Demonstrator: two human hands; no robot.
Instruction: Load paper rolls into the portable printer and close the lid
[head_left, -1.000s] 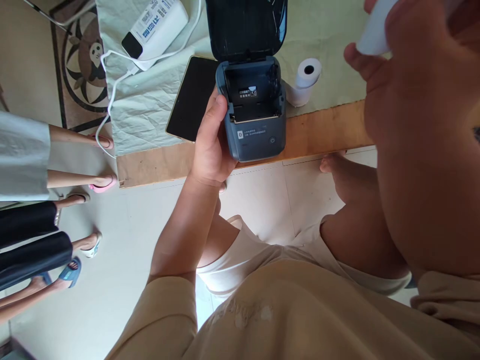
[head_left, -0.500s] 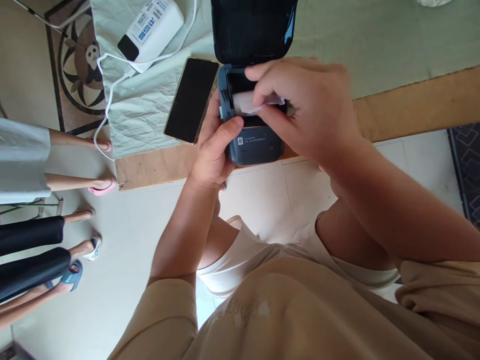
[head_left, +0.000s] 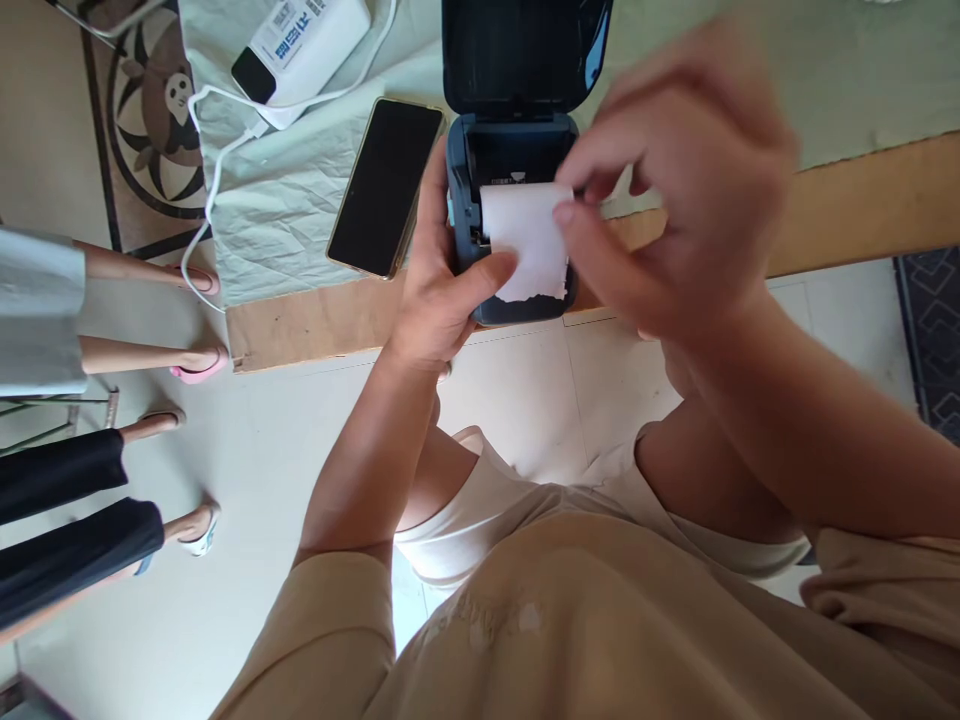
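A small dark blue printer (head_left: 469,215) stands at the table's front edge with its lid (head_left: 517,55) swung up and open. White paper (head_left: 527,240) runs out of its bay and lies over its front, with a torn lower edge. My left hand (head_left: 439,290) grips the printer's left side, thumb pressed on the paper's left edge. My right hand (head_left: 667,190), blurred, hovers at the paper's right edge, fingertips touching or almost touching it; I cannot tell whether it pinches the sheet.
A black phone (head_left: 384,188) lies left of the printer on a pale green cloth (head_left: 285,210). A white power bank (head_left: 296,45) with a white cable (head_left: 214,180) sits at the back left. The wooden table edge (head_left: 315,325) faces me. Other people's legs (head_left: 90,440) stand at the left.
My right hand brought a paper roll down into the printer's bay, then drew back to the right. Paper now hangs out over the printer's front. My left thumb shifted onto the paper.
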